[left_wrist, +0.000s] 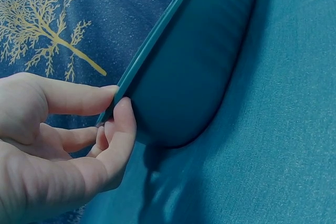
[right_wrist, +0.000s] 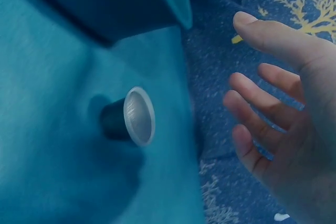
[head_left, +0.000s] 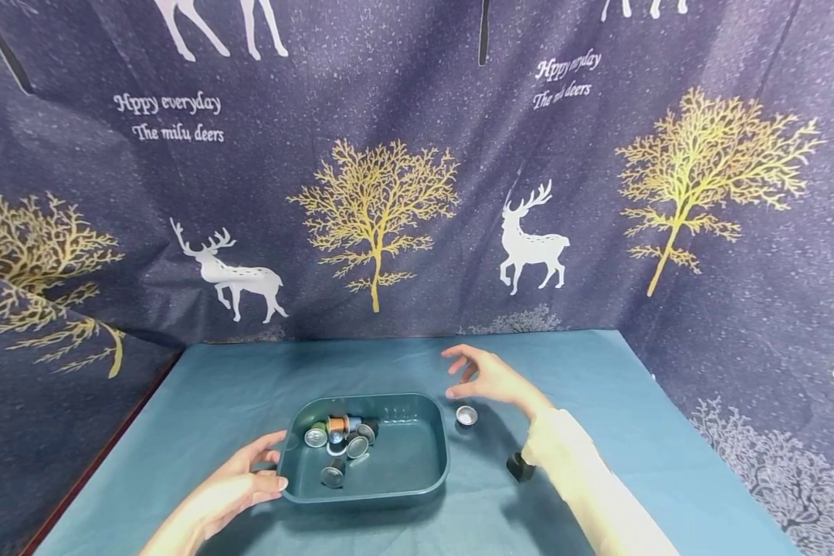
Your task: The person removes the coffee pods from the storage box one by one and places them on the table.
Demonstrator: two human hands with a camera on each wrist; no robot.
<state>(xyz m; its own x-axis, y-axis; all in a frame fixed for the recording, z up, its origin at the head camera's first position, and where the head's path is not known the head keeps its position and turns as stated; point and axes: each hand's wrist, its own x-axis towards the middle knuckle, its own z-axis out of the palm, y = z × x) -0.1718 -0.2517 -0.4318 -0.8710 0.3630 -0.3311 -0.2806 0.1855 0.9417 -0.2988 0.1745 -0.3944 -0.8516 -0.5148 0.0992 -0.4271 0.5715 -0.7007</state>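
Fingers of left hand pinching tray rim, right hand spread above capsule

One green tray sits on the table. Inside it lie about six coffee capsules, huddled together. Just right of the tray stands one lone capsule, and further right one small dark object.
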